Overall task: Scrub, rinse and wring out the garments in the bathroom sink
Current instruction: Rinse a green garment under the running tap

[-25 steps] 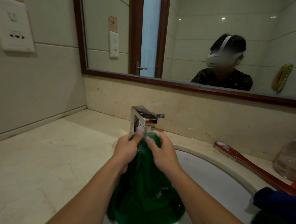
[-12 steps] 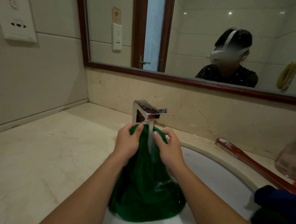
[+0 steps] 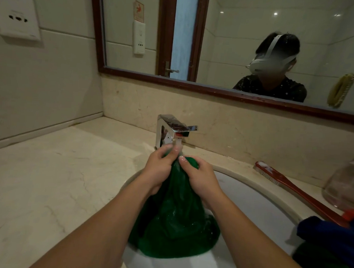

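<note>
Far left: we are noting a white socket plate (image 3: 18,12) hanging on the tiled wall above the worktop (image 3: 46,178), whose pale marble is running from that wall across to the sink. A wood-framed mirror (image 3: 228,34) is hanging over the worktop's back edge.

At the back edge, behind the sink, a chrome tap (image 3: 172,129) is running. Its thin stream is falling onto the bunched top of the green garment (image 3: 177,226).

We are recording the left hand (image 3: 160,169) clenching that bunched top just under the spout, with its fingers curling over the cloth. The garment is hanging down from both hands, and its wet lower part is pooling in the left half of the sink (image 3: 260,212).

The right hand (image 3: 200,180) is grasping the same bunch from the other side. It is touching the left hand's fingers and pinching the fabric between thumb and fingers.

Right of the hands, a red-handled brush (image 3: 298,192) is lying slantwise on the worktop along the sink's rim, with its bristle end pointing toward the back wall. Near the worktop's right edge a clear jar (image 3: 345,189) is standing, and we are unable to tell its contents.

At the front right corner a blue garment (image 3: 330,240) is lying over the sink's rim. More green cloth (image 3: 319,266) is lying beneath it, partly cut off by the frame.
</note>
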